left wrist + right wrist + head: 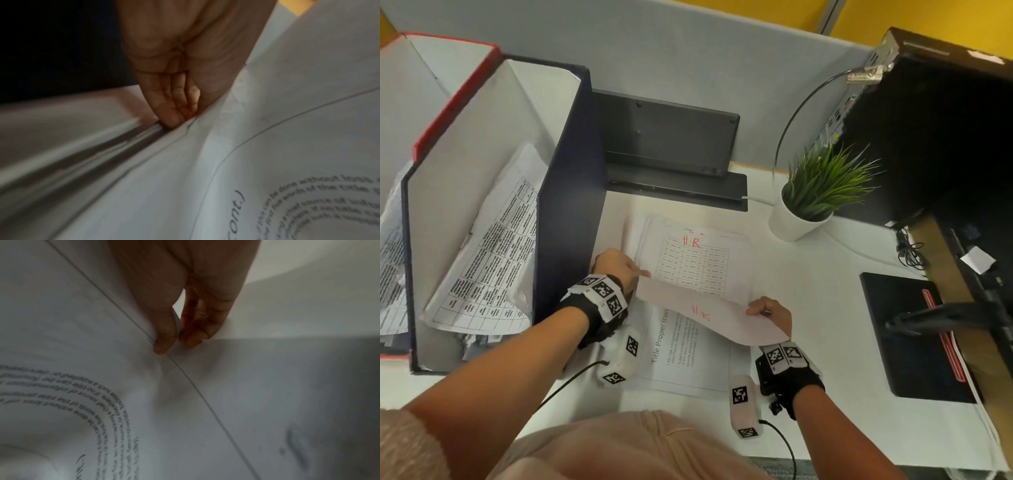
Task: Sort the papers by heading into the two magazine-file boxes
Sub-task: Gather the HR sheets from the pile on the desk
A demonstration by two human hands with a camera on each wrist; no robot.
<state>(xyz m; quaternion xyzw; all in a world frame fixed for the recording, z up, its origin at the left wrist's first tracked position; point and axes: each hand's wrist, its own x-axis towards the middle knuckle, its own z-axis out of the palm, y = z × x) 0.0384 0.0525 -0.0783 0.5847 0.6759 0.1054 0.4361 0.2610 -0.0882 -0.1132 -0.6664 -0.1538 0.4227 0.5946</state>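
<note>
- Two hands: left hand [616, 265] and right hand [770, 313] each pinch one lifted sheet [709, 318].
- Two file boxes: blue box [571, 192], red box [452, 92].
- Apparently one paper stack [698, 260] on the table [825, 308].

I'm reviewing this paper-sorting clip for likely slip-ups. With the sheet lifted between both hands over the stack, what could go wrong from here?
1. The lifted sheet is pinched only at its edges by the left hand and right hand, so it sags; the grip could crease or tear it.
2. The papers in the dark blue file box already slump and curl, so the sheet may snag going in.
3. The red-edged box stands right beside it; misfiling is possible.
</note>
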